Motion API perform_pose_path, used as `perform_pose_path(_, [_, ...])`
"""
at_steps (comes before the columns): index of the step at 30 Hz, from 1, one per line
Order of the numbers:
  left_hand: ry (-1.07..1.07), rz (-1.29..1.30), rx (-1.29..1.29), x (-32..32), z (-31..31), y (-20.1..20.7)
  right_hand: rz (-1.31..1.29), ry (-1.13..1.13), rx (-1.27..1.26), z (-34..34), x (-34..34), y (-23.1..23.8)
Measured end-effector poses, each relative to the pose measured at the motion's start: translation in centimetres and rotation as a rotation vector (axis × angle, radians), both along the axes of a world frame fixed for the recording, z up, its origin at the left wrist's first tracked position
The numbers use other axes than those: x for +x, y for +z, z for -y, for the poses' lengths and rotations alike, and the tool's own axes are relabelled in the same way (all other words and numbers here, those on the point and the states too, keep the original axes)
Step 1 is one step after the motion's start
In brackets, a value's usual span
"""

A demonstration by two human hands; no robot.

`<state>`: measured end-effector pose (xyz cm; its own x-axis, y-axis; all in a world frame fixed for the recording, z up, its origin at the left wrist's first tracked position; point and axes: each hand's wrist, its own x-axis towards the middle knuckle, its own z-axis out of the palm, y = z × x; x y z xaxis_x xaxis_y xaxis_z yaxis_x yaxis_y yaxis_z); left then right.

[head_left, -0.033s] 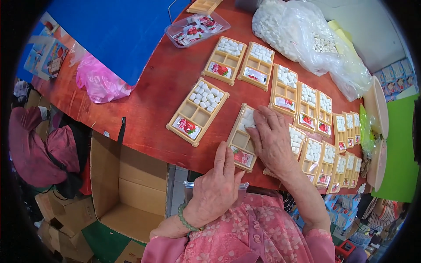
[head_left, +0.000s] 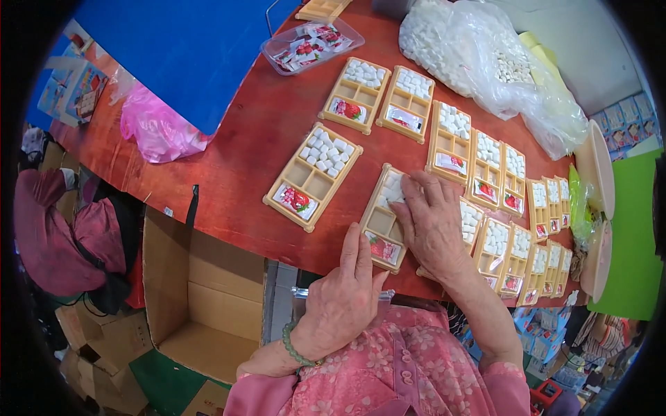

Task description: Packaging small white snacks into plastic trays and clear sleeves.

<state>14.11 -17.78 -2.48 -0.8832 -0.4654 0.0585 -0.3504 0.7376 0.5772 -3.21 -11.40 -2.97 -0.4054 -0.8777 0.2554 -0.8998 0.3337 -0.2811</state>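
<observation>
Directly before me lies a tan compartment tray (head_left: 381,220), holding small white pieces like mini marshmallows (head_left: 393,188) at its far end and a strawberry-printed sachet (head_left: 383,247) at its near end. My right hand (head_left: 435,225) rests over the tray's right side, fingers spread, fingertips on the white pieces and partly hiding them. At the near left edge of the same tray is my left hand (head_left: 343,291), two fingers stretched out and the thumb apart; whether they touch the tray I cannot tell. A similar filled tray (head_left: 313,177) lies to the left.
Several more filled trays (head_left: 415,105) spread across the red table (head_left: 239,166) to the right and back. A clear tub of sachets (head_left: 312,47) and a plastic bag of white pieces (head_left: 479,59) stand at the back. Left are a pink bag (head_left: 163,128) and blue board (head_left: 173,55).
</observation>
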Motion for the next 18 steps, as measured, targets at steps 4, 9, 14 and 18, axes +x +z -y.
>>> perform_pose_path(4, [-0.065, 0.031, -0.097, -0.3, -0.2, -0.2, -0.007, -0.009, 0.019, -0.5, 0.1, -0.5])
perform_pose_path(9, [-0.069, -0.007, -0.129, -0.4, -0.5, -0.8, -0.121, 0.016, 0.008, -0.7, 0.0, -1.0])
perform_pose_path(14, [-0.027, -0.040, -0.066, -0.4, -0.5, -1.1, -0.113, 0.016, 0.046, -0.8, -0.1, -0.9])
perform_pose_path(18, [-0.029, -0.052, -0.084, -0.4, -0.5, -0.6, -0.058, 0.011, 0.052, -1.2, -0.4, -0.6])
